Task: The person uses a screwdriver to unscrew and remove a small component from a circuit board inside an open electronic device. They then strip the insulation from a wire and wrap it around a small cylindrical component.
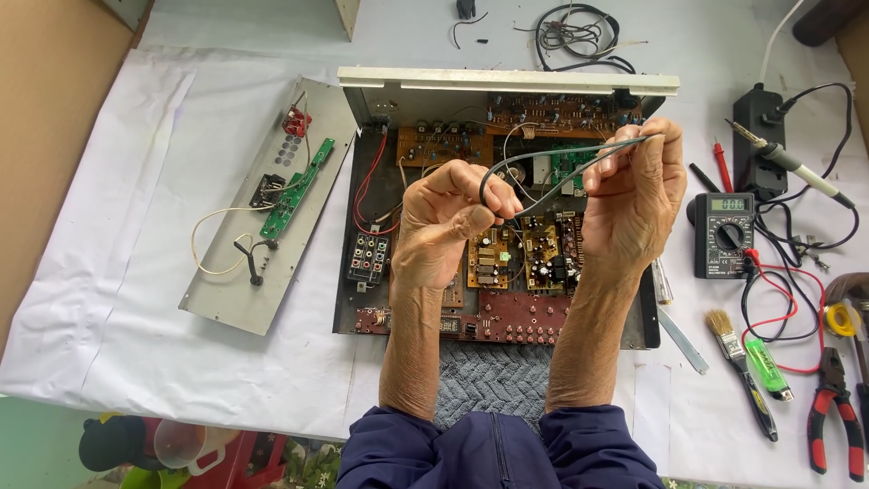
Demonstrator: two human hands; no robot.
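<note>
White-covered table (136, 299), open amplifier chassis (358, 308), multimeter (724, 235)

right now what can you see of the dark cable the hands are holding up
The dark cable is thin, flexible and looks rubber-sheathed. It is doubled back on itself: a rounded bend sits at the left hand, pinched between thumb and fingers, and two strands run up and rightward, nearly parallel, to the right hand, which grips them near its fingertips. It hangs in the air over the opened amplifier chassis and its circuit boards. Its ends are hidden.

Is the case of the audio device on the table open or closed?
Open. The audio device has no top cover, so its circuit boards and wires show, and a grey panel lies detached beside it.
</note>
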